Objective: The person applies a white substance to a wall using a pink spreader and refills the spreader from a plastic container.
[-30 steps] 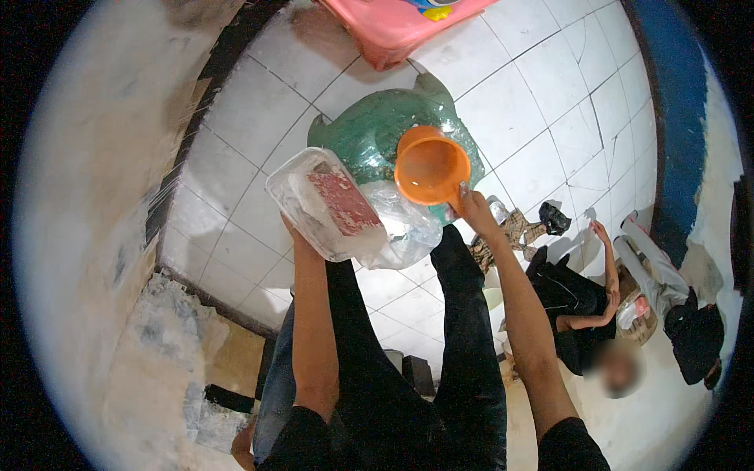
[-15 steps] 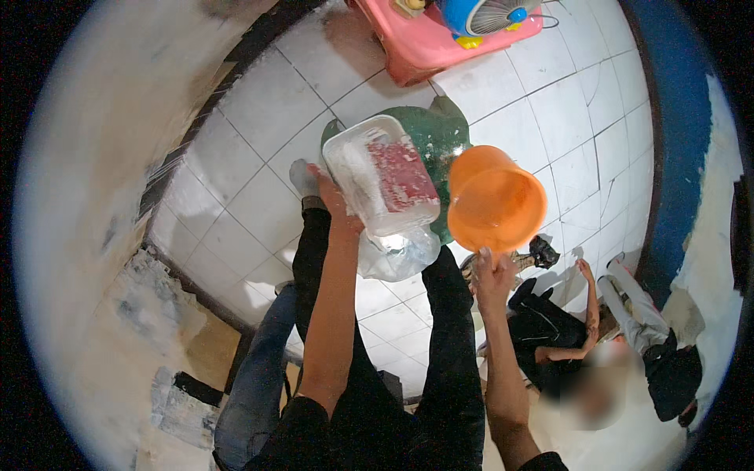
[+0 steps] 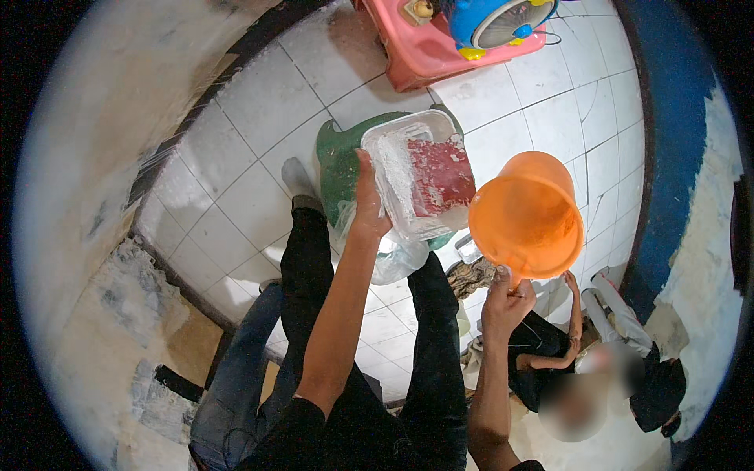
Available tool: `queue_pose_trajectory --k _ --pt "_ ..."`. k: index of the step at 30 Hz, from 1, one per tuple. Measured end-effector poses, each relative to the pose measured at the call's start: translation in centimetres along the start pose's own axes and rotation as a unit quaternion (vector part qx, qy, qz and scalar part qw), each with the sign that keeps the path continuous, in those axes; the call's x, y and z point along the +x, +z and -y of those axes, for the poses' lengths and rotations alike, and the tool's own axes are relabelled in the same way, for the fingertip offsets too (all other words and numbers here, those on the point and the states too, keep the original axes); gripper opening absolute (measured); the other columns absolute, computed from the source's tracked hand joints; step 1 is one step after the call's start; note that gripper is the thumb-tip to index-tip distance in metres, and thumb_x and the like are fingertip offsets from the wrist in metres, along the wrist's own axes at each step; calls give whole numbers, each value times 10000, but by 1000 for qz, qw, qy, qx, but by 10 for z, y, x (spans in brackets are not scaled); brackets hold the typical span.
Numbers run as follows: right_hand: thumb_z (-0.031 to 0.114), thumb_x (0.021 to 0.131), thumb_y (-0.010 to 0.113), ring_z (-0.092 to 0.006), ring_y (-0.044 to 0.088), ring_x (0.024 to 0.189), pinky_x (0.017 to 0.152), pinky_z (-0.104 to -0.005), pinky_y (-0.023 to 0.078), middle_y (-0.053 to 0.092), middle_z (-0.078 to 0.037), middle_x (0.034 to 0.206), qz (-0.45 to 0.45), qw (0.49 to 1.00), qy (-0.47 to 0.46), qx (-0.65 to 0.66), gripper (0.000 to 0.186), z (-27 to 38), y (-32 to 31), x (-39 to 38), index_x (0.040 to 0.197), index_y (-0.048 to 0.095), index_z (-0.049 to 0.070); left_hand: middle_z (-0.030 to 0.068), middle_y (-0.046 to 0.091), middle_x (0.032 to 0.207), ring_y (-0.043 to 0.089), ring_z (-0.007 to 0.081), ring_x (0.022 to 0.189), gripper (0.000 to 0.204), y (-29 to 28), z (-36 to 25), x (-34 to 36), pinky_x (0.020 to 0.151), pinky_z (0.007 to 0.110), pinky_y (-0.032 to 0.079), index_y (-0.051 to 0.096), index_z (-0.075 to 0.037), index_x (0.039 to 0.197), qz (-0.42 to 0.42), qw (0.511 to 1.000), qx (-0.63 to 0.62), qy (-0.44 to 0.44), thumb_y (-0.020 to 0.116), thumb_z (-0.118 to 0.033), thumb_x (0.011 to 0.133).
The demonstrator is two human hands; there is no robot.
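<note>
A white plastic tub (image 3: 420, 228) holds white powder (image 3: 393, 169) and a flat dark-red piece (image 3: 441, 177) smeared with powder. My left hand (image 3: 369, 196) grips the tub's left side, its fingers reaching along the wall. Beneath the tub, a crumpled clear plastic bag (image 3: 397, 265) hangs near my knees, and a green stool (image 3: 338, 157) is partly covered. To the right, my right hand (image 3: 509, 308) is closed around the handle of an orange dipper (image 3: 530, 220). Its wide mouth faces me, and no contents can be made out inside.
A pink stool (image 3: 408, 59) at the far side bears a blue-and-yellow fan (image 3: 506, 23). At the lower right, a person in black (image 3: 542, 345) sits close by, with another person beyond. Someone's jeans-clad leg (image 3: 239, 369) is at my left. Patterned cloth (image 3: 471, 279) lies below the dipper.
Both the tub, with my left hand on it, and the orange dipper have shifted to the right. More of the green stool's left side shows, and the dipper looks larger.
</note>
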State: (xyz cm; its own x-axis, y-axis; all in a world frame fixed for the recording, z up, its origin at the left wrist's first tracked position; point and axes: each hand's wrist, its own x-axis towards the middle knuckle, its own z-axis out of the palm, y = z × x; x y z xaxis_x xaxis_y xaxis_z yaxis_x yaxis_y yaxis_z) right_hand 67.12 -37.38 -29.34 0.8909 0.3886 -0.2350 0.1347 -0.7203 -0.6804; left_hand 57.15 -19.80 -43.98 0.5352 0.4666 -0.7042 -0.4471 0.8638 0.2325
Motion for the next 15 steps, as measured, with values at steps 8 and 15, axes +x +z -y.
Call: queue_pose_trajectory --k 8,15 --pt "202 916 603 -71 353 546 481 -255 273 410 17 583 4 992 -59 -115 329 -11 -1 -3 692 510 -21 160 490 1299 508 289 1168 876 16 -5 -5 993 435 423 361 -32 1357 -23 1000 20 -3 430 -715 814" --pt "200 919 599 -63 345 543 484 -244 264 413 18 593 -2 995 -54 -78 318 -8 4 1 706 520 -22 152 492 1296 504 286 1171 863 14 -5 -8 989 432 425 362 -35 1357 -11 1000 8 -9 431 -707 820"
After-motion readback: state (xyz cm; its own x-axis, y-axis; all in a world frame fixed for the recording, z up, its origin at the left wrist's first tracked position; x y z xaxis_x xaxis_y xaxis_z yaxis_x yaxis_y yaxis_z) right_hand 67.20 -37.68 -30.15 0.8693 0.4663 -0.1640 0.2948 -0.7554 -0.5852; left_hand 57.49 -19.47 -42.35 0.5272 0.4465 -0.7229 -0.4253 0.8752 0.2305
